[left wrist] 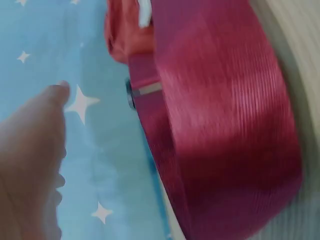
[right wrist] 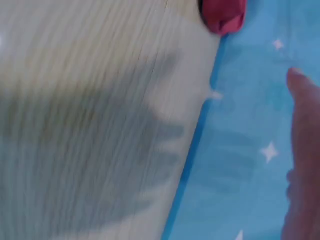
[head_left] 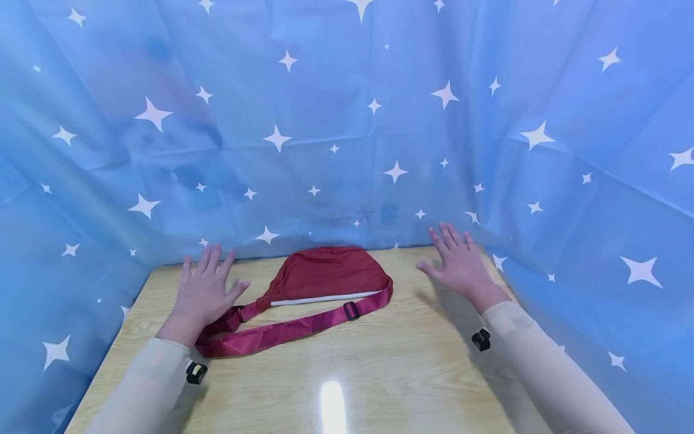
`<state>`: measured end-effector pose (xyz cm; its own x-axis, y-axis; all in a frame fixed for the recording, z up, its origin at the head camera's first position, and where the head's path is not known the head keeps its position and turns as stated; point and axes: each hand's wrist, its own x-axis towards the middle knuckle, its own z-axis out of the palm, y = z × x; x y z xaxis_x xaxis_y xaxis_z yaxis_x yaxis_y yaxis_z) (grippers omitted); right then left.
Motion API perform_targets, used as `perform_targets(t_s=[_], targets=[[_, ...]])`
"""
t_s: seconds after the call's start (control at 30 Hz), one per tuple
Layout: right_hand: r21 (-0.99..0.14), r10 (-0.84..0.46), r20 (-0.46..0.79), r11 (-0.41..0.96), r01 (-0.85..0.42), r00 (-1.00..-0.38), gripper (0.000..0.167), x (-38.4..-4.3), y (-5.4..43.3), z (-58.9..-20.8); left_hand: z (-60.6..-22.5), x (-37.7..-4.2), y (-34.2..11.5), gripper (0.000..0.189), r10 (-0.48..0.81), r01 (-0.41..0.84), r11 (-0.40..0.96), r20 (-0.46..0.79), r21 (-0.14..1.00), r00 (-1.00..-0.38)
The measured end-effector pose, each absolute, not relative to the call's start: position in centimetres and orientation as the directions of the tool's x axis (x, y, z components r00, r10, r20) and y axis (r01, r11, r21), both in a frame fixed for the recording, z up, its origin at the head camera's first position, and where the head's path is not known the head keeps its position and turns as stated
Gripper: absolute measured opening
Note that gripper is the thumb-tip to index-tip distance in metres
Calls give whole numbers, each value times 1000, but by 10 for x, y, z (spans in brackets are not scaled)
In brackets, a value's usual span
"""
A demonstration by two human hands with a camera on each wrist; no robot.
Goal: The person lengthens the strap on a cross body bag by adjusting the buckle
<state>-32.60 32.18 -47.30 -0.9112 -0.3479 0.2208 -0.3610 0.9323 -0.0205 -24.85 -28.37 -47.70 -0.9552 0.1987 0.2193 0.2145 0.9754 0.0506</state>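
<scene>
A dark red waist bag [head_left: 331, 271] lies on the table near its back edge, with a white zipper [head_left: 325, 298] along its front side. Its crimson strap [head_left: 293, 328] loops out to the left and carries a black slider buckle [head_left: 351, 310]. My left hand [head_left: 203, 295] is spread over the left end of the strap, fingers straight and holding nothing; the strap [left wrist: 225, 120] fills much of the left wrist view. To the right of the bag, my right hand [head_left: 458, 262] hovers with fingers spread, its shadow falling on the table. A corner of the bag [right wrist: 225, 15] shows in the right wrist view.
The light wood table [head_left: 390, 374] has a bright light reflection near the front. A blue curtain [head_left: 336, 120] with white stars stands along the back and both sides. Each wrist carries a small black device, such as the one by the right sleeve [head_left: 547, 367].
</scene>
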Motion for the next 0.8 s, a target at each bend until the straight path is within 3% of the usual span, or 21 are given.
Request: perform_targets(t_s=[0.17, 0.33, 0.53, 0.8], targets=[[-108, -466, 340, 843, -526, -817, 93, -312, 298, -474, -475, -244, -260, 76, 231, 283, 942, 267, 178, -936], [-151, -526, 364, 781, -606, -769, 91, -298, 271, -480, -483, -238, -231, 56, 264, 345, 888, 277, 304, -924], [-222, -562, 326, 736, -640, -760, 88, -282, 240, -491, -491, -231, -193, 43, 307, 395, 810, 261, 433, -915], [-296, -600, 266, 694, -657, -754, 76, -265, 197, -511, -517, -230, -148, 45, 329, 357, 726, 158, 588, -931]])
